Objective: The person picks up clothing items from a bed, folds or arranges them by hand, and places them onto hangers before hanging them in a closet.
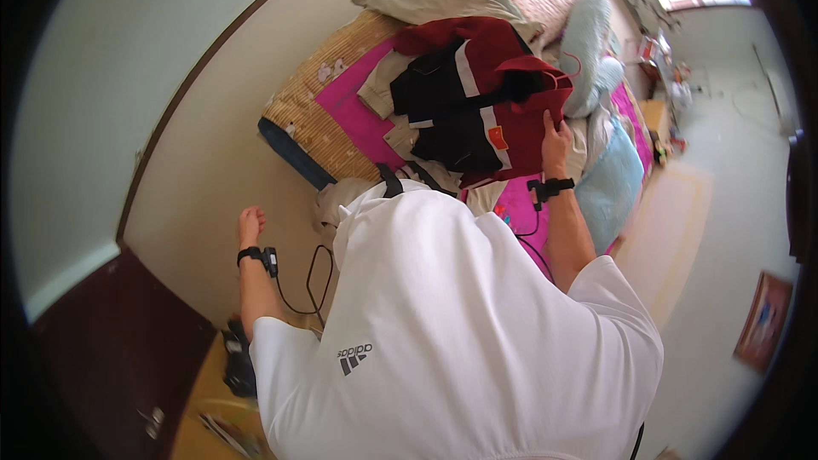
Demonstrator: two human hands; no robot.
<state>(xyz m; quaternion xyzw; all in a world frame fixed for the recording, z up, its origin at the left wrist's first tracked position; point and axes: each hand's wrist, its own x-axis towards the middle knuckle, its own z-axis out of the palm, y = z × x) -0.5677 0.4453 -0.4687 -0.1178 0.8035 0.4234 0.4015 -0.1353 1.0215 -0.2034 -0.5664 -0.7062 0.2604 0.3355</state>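
A dark red, black and white jacket (464, 106) is spread over the bed, with a small red-orange patch on its front. At its collar, a thin pink-red hanger (573, 68) sticks out. My right hand (555, 146) has closed on the jacket's red edge near the collar; the fingertips are partly hidden by the cloth. Away to the left, my left hand (251, 223) hangs beside the bed with its fingers curled in, and nothing shows in it. Each wrist wears a black strap with a small cabled device.
Under the jacket lie a magenta sheet (354, 111), a tan striped mat (298, 89) and several beige garments. Light blue bedding (609, 179) is heaped on the right. A wall (204, 136) runs along the left, with a dark brown door (111, 349) at lower left.
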